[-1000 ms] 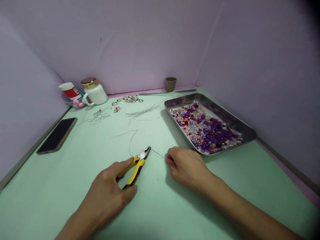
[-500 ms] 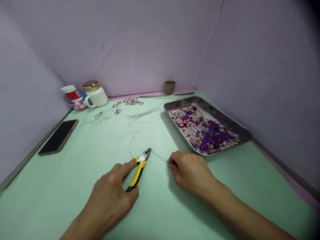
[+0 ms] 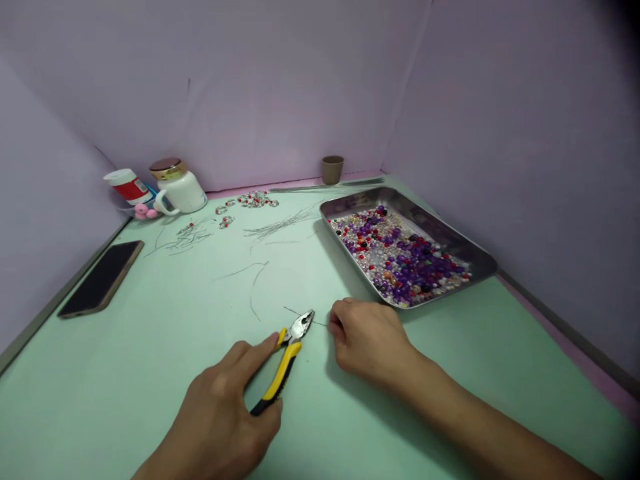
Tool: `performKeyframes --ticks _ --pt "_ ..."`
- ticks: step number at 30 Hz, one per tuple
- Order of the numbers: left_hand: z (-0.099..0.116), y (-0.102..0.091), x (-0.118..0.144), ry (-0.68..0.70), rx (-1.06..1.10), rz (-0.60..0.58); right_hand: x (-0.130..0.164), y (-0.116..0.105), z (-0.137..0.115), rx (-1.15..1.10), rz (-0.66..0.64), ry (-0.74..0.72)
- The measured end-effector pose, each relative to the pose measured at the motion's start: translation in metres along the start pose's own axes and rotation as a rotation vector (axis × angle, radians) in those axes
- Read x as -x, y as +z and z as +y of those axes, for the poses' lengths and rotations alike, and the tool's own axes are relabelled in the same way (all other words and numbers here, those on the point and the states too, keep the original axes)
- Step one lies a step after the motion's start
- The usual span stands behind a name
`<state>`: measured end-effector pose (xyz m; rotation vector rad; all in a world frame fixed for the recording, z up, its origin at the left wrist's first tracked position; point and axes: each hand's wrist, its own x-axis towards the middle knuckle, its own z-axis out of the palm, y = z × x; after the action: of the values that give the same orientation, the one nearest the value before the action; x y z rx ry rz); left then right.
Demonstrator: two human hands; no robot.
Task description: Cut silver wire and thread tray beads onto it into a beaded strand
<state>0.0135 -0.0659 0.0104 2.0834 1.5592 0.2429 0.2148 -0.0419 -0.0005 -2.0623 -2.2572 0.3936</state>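
My left hand (image 3: 233, 403) is wrapped round the handles of yellow-and-black pliers (image 3: 285, 367), low over the table. A thin wire (image 3: 321, 324) runs from the pliers' jaws to the pinched fingertips of my right hand (image 3: 370, 337). The wire's other end sticks out beyond the jaws on the left. Whether the jaws are tight on the wire, I cannot tell. Past the pliers, a bent piece of wire (image 3: 253, 293) lies on the table. A metal tray (image 3: 345, 267) of purple, red, black and clear beads (image 3: 415, 263) is just beyond my right hand.
On the left lie a phone (image 3: 103, 279), a lidded white mug (image 3: 185, 192) and a red-and-white container (image 3: 129, 187). Beaded rings (image 3: 257, 199) and cut wires (image 3: 280, 225) are spread toward the back. A small brown pot (image 3: 332, 171) stands by the wall.
The pliers have moved slightly right and nearer to me, closer to my right hand. The stretch of wire between jaws and fingers is shorter, and its end now shows left of the jaws.
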Motion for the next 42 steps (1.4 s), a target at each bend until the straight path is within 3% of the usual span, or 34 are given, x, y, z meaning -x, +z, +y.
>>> performKeyframes --ticks 5,9,14,17,24,28,33,42 --pt "-0.002 -0.004 -0.003 -0.021 0.028 0.082 0.001 0.001 0.002 0.004 0.02 -0.015" --pt "-0.004 -0.004 -0.002 -0.025 0.034 0.059 0.001 -0.001 0.002 0.0 0.014 -0.022" --pt "-0.006 0.0 0.0 -0.042 0.065 0.197 0.0 -0.002 0.002 0.007 -0.01 -0.021" --pt "-0.007 0.001 0.001 -0.052 0.064 0.216 0.001 -0.001 0.002 0.005 -0.007 -0.026" --pt "-0.007 -0.004 0.001 -0.051 0.116 0.144 0.002 -0.004 0.002 -0.012 -0.017 -0.026" --pt "-0.028 -0.023 -0.007 -0.189 0.135 0.339 0.003 -0.005 0.002 -0.028 -0.01 -0.038" --pt "-0.069 -0.054 -0.017 -0.469 -0.073 0.522 0.004 -0.004 0.002 -0.077 0.0 -0.023" --pt "-0.091 -0.06 -0.02 -0.506 -0.343 0.436 0.004 0.0 -0.002 -0.405 0.07 -0.052"
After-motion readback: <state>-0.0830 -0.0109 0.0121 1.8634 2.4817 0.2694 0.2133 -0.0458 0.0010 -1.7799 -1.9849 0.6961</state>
